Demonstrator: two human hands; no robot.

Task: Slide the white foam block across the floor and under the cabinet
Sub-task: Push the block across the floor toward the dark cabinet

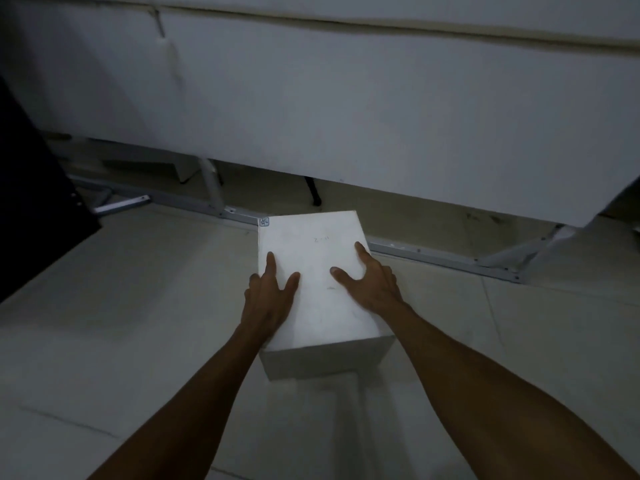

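Note:
A white foam block rests on the pale floor in the middle of the head view, a small sticker on its far left corner. My left hand grips its left edge, thumb on top and fingers down the side. On the right edge, my right hand holds it the same way. The block's far end lies at the metal base rail of the white cabinet. A dark gap runs beneath the cabinet's front panel.
A dark panel stands at the left edge. Slanted metal legs and a thin black foot show under the cabinet. A white bracket stands at the right on the rail. Pale tiled floor spreads on both sides.

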